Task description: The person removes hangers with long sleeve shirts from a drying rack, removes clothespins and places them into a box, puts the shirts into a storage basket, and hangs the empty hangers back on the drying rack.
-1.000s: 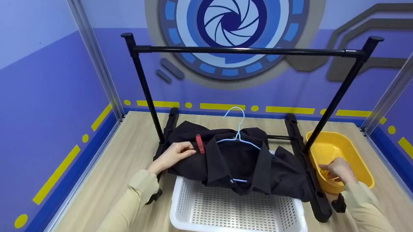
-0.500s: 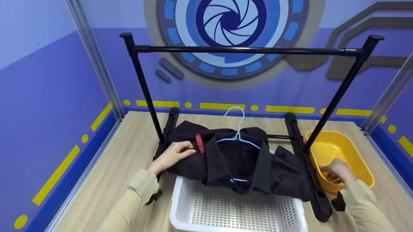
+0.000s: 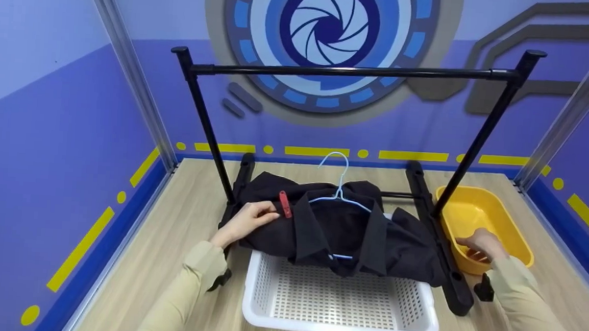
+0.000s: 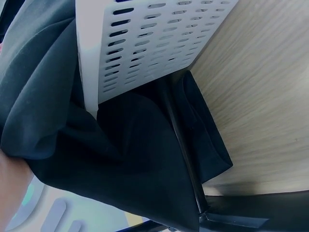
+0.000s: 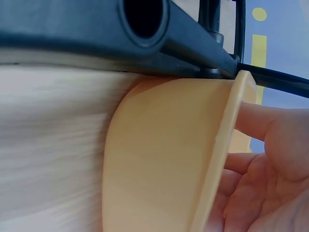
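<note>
A black collared shirt (image 3: 275, 236) lies over the back part of a white perforated basket (image 3: 338, 329), with a light-blue wire hanger (image 3: 341, 195) inside its collar. My left hand (image 3: 247, 221) pinches the shirt at its left shoulder, right beside a red clothespin (image 3: 285, 205) on the cloth. In the left wrist view the shirt (image 4: 130, 159) drapes down past the basket's wall (image 4: 145, 48). My right hand (image 3: 484, 242) reaches into a yellow bin (image 3: 512, 235). The right wrist view shows that hand (image 5: 270, 179) behind the bin's rim (image 5: 224, 140), its fingertips hidden.
A black garment rack (image 3: 351, 73) stands over the shirt and basket, its feet (image 3: 458, 296) on either side. The yellow bin sits against the outer side of the right foot. Blue-purple panels (image 3: 60, 146) enclose the wooden tabletop (image 3: 129, 273) at the back and sides.
My right hand shifts slightly within the yellow bin, and its fingers draw lower. My left hand, the shirt and the red clothespin stay where they were.
</note>
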Motion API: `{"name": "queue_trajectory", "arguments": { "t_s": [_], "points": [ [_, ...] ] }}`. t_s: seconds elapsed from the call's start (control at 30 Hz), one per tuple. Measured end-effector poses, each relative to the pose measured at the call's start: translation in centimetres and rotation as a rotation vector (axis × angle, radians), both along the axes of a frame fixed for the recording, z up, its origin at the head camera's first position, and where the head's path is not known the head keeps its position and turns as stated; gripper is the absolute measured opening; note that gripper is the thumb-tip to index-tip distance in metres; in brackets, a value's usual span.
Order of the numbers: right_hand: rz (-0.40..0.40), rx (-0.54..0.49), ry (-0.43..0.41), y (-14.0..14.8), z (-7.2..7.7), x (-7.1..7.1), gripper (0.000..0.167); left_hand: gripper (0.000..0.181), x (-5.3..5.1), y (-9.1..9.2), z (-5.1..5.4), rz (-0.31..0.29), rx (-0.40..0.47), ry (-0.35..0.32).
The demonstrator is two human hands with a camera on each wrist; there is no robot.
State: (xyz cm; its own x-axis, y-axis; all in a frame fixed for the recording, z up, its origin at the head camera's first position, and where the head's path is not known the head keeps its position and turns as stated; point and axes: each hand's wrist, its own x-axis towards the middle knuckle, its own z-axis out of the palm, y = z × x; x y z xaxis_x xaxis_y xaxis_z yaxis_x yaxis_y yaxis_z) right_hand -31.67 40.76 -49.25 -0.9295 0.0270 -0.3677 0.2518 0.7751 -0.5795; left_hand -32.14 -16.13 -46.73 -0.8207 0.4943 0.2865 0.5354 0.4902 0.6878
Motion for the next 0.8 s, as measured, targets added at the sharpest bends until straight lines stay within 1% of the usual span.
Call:
{"name": "queue_trajectory", "arguments": {
  "t_s": [0.1,0.2,0.33,0.43,0.57,0.7,0.8],
  "points": [
    [-0.019,-0.021,0.008,-0.2,0.3,0.1,0.040,0.019,-0.1,0.0,0.0,0.004,-0.006,-0.003],
    [-0.035,-0.011,0.017,-0.4,0.7,0.0,0.043,0.019,-0.2,0.1,0.1,0.005,-0.012,0.006],
    [-0.029,0.010,0.056,-0.7,1.2,0.0,0.047,0.019,-0.2,0.1,0.0,0.004,-0.009,0.020],
    [-0.017,0.010,0.083,-0.9,1.4,0.1,0.046,0.020,-0.2,0.1,0.0,0.001,-0.003,0.025],
    [-0.011,0.015,0.083,-1.1,1.8,0.2,0.047,0.020,-0.1,0.1,0.0,0.001,0.001,0.026],
    [-0.017,0.015,0.089,-1.5,2.4,0.2,0.052,0.020,0.0,0.0,0.0,0.003,0.004,0.010],
    [-0.019,0.012,0.116,-2.0,3.0,0.4,0.052,0.019,0.2,-0.1,-0.1,0.000,0.005,-0.005]
  ]
}}
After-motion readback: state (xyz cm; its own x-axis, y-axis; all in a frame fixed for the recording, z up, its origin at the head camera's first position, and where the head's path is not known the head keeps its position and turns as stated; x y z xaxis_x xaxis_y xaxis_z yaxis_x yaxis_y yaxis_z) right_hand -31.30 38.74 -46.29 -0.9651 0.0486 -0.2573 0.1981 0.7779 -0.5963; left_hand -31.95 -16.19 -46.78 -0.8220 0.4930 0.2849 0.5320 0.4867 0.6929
